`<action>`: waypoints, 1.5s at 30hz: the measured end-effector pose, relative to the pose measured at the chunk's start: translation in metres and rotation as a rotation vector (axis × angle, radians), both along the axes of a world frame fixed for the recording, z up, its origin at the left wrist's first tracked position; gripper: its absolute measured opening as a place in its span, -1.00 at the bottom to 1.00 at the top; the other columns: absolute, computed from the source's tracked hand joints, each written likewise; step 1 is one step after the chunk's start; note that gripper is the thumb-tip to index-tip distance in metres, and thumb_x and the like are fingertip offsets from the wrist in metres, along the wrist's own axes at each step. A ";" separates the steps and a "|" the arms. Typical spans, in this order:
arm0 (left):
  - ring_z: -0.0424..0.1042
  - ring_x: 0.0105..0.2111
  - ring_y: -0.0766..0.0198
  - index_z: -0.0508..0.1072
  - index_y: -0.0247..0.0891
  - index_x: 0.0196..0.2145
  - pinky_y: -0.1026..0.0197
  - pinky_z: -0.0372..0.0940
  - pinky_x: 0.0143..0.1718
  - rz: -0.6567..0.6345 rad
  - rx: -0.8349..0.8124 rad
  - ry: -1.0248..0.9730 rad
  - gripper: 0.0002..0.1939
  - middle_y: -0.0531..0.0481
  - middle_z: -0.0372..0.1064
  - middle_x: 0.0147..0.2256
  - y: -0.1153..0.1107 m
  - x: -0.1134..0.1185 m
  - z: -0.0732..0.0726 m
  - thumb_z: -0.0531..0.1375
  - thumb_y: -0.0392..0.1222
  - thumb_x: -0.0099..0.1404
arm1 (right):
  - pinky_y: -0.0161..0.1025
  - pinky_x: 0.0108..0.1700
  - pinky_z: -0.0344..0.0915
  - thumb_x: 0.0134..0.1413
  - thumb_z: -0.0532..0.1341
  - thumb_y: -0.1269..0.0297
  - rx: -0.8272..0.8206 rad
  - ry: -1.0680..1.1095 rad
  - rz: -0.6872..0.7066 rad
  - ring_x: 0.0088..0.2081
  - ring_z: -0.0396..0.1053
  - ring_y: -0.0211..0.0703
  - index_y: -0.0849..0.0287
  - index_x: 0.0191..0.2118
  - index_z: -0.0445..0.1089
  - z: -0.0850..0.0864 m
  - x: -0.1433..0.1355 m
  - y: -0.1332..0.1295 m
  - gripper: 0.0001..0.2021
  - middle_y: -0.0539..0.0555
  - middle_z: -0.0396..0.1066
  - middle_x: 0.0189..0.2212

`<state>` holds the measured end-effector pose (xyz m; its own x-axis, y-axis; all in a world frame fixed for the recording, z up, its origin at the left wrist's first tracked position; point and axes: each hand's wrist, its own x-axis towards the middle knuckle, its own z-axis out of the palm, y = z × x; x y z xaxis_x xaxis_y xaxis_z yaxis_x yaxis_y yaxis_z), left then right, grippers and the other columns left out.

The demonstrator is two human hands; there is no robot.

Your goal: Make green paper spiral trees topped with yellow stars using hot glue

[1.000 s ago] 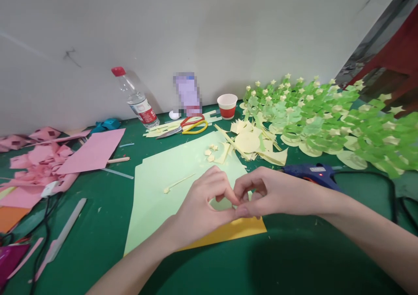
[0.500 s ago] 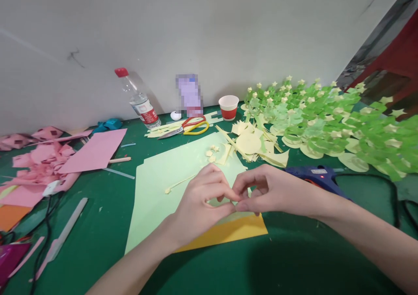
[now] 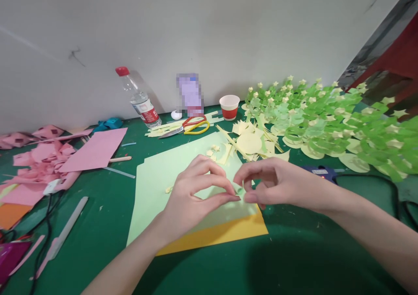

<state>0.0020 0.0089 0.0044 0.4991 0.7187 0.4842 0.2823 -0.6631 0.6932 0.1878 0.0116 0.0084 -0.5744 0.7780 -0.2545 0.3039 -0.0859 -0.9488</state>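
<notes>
Over the pale green paper sheets (image 3: pixel 153 169), my left hand (image 3: pixel 199 195) is closed, its thumb and forefinger pinching a small green paper piece (image 3: pixel 241 191). My right hand (image 3: pixel 277 182) grips the same piece from the other side, thumb below and forefinger curled above. The fingertips hide much of the piece, so its exact shape does not show. A small pale yellow paper bud (image 3: pixel 169 190) lies on the sheets left of my left hand. Tiny folded paper stars (image 3: pixel 214 148) rest near the far edge. An orange-yellow sheet (image 3: pixel 228 234) sticks out under the green ones.
Scissors (image 3: pixel 196 127), a bottle (image 3: pixel 145 108), a phone (image 3: pixel 190 95) and a paper cup (image 3: pixel 229 108) stand or lie by the wall. Paper scraps (image 3: pixel 250 142) and many green paper plants (image 3: pixel 310 116) fill the right. A glue gun (image 3: pixel 318 172) sits behind my right wrist; pink paper (image 3: pixel 94 151) lies left.
My fingertips have drawn slightly apart, and the green piece now shows between them. My left hand has shifted a little left and up, covering the bud's stem.
</notes>
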 end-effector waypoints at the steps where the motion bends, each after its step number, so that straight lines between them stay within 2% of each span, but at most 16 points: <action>1: 0.20 -0.42 0.33 0.39 -0.26 -0.57 0.25 0.19 -0.34 0.001 -0.007 -0.010 -0.88 0.07 0.24 -0.54 0.000 0.000 0.000 0.27 -0.38 0.01 | -0.37 -0.40 0.29 -0.20 0.27 0.20 0.073 -0.018 -0.032 -0.41 0.26 -0.34 0.16 -0.22 0.32 0.000 0.001 0.000 -0.67 0.00 0.32 -0.30; 4: 0.21 -0.43 0.34 0.39 -0.25 -0.57 0.23 0.18 -0.31 0.005 -0.055 -0.053 -0.88 0.09 0.23 -0.54 -0.001 0.000 0.001 0.28 -0.37 0.00 | -0.31 -0.17 0.29 -0.24 0.31 0.27 0.377 0.028 -0.147 -0.15 0.24 -0.24 0.08 -0.05 0.19 0.000 0.003 -0.003 -0.47 0.03 0.23 -0.07; 6: 0.21 -0.44 0.34 0.40 -0.24 -0.57 0.24 0.18 -0.32 0.006 -0.104 -0.074 -0.88 0.10 0.22 -0.55 -0.001 -0.001 0.002 0.28 -0.37 -0.01 | -0.29 -0.05 0.23 -0.19 0.28 0.34 0.536 0.097 -0.135 -0.07 0.21 -0.23 0.07 -0.08 0.19 0.000 0.002 -0.005 -0.54 0.01 0.24 -0.07; 8: 0.22 -0.43 0.33 0.41 -0.24 -0.58 0.24 0.18 -0.35 0.009 -0.159 -0.087 -0.88 0.10 0.22 -0.56 -0.001 -0.001 0.001 0.28 -0.37 -0.01 | -0.28 -0.04 0.22 -0.15 0.25 0.40 0.599 0.125 -0.079 -0.06 0.22 -0.22 0.08 -0.13 0.22 0.000 0.000 -0.007 -0.61 0.01 0.29 -0.12; 12: 0.22 -0.44 0.32 0.42 -0.23 -0.60 0.24 0.17 -0.37 0.026 -0.223 -0.095 -0.89 0.09 0.24 -0.56 -0.001 0.000 0.000 0.28 -0.36 -0.01 | -0.28 -0.09 0.24 -0.16 0.23 0.48 0.553 0.164 -0.017 -0.13 0.26 -0.23 0.11 -0.20 0.24 -0.003 -0.006 -0.011 -0.67 0.01 0.31 -0.20; 18: 0.23 -0.44 0.31 0.40 -0.23 -0.59 0.20 0.17 -0.34 0.054 -0.260 -0.071 -0.88 0.08 0.26 -0.55 -0.002 0.001 0.001 0.27 -0.33 0.01 | -0.41 -0.30 0.25 -0.15 0.19 0.54 0.407 0.277 -0.071 -0.36 0.24 -0.37 0.16 -0.46 0.21 -0.007 -0.012 -0.013 -0.83 -0.05 0.21 -0.41; 20: 0.23 -0.45 0.31 0.38 -0.24 -0.60 0.19 0.17 -0.31 0.046 -0.297 -0.055 -0.88 0.07 0.26 -0.54 -0.002 0.001 0.003 0.26 -0.31 0.02 | -0.41 -0.33 0.22 -0.16 0.16 0.58 0.376 0.290 -0.054 -0.38 0.21 -0.37 0.17 -0.52 0.16 -0.007 -0.012 -0.013 -0.81 -0.05 0.19 -0.44; 26: 0.23 -0.43 0.32 0.32 -0.25 -0.57 0.22 0.18 -0.31 0.029 -0.383 -0.045 -0.86 0.07 0.23 -0.51 -0.001 0.000 0.006 0.21 -0.27 0.08 | -0.41 -0.40 0.15 -0.19 0.10 0.65 0.290 0.262 -0.013 -0.45 0.12 -0.37 0.16 -0.54 0.12 -0.005 -0.007 -0.013 -0.77 -0.08 0.13 -0.54; 34: 0.22 -0.39 0.30 0.25 -0.23 -0.52 0.26 0.18 -0.35 0.039 -0.419 -0.093 -0.86 0.04 0.17 -0.47 0.006 -0.008 0.005 0.13 -0.20 0.16 | -0.39 -0.46 0.13 -0.19 0.13 0.63 0.359 0.429 -0.036 -0.48 0.13 -0.35 0.15 -0.58 0.08 0.001 0.002 -0.010 -0.75 -0.06 0.12 -0.55; 41: 0.20 -0.36 0.31 0.24 -0.22 -0.48 0.29 0.19 -0.36 0.021 -0.460 -0.131 -0.85 0.02 0.13 -0.42 0.008 -0.013 0.003 0.09 -0.15 0.19 | -0.37 -0.48 0.08 -0.17 0.11 0.61 0.366 0.476 -0.009 -0.51 0.06 -0.36 0.14 -0.59 0.07 0.008 0.009 -0.009 -0.76 -0.09 0.03 -0.59; 45: 0.21 -0.32 0.31 0.25 -0.22 -0.44 0.31 0.21 -0.32 0.037 -0.483 -0.180 -0.85 0.02 0.14 -0.39 0.011 -0.015 0.000 0.10 -0.11 0.19 | -0.37 -0.50 0.07 -0.16 0.13 0.60 0.387 0.473 -0.043 -0.52 0.07 -0.37 0.15 -0.61 0.07 0.009 0.010 -0.008 -0.74 -0.09 0.04 -0.61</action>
